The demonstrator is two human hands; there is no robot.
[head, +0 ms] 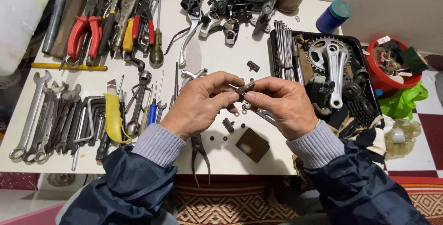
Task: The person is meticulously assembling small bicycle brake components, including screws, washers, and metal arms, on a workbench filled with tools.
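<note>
The left hand (pixel 203 100) and the right hand (pixel 279 102) both pinch, with fingers closed, one small dark metal part (pixel 245 88) over the table (pixel 217 59) centre, probably a brake-pad piece, so assembly seems midway, with loose washers (pixel 236 113) lying unused at six o'clock below it.

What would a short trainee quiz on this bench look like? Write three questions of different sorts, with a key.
1. True or false: both hands pinch one small metal part above the table.
2. Which lies in the black tray? A) crank with chainring B) red-handled pliers C) blue jar
3. Fill in: the wrenches lie to the person's ____.

Key
1. True: left hand and right hand grip the small part over the table.
2. A: crank with chainring in the black tray.
3. Left: wrenches.
</note>
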